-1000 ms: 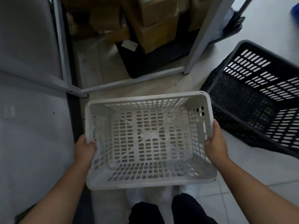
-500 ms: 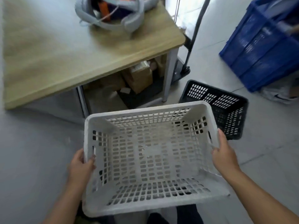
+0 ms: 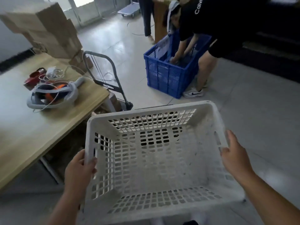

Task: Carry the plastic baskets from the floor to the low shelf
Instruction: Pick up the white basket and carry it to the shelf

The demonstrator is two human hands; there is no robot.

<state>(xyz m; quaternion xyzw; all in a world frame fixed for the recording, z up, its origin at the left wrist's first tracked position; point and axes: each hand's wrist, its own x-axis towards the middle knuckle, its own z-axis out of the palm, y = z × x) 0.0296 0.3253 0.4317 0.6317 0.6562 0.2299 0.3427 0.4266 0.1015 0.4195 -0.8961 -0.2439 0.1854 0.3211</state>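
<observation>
The basket (image 3: 155, 153) is held in the foreground between 2 hands: left hand (image 3: 79, 169) on its left wall, right hand (image 3: 233, 158) against its right wall. The desk (image 3: 32, 135) lies to the left, with a headset (image 3: 53, 95) and cables (image 3: 53, 75) on it. Cardboard boxes (image 3: 45, 30) are stacked at the desk's far end. A hand trolley (image 3: 107, 82) stands just beyond the desk's right corner. A crate (image 3: 168, 69) sits on the floor (image 3: 259, 119) behind the basket, with a person (image 3: 219, 26) bent over it.
</observation>
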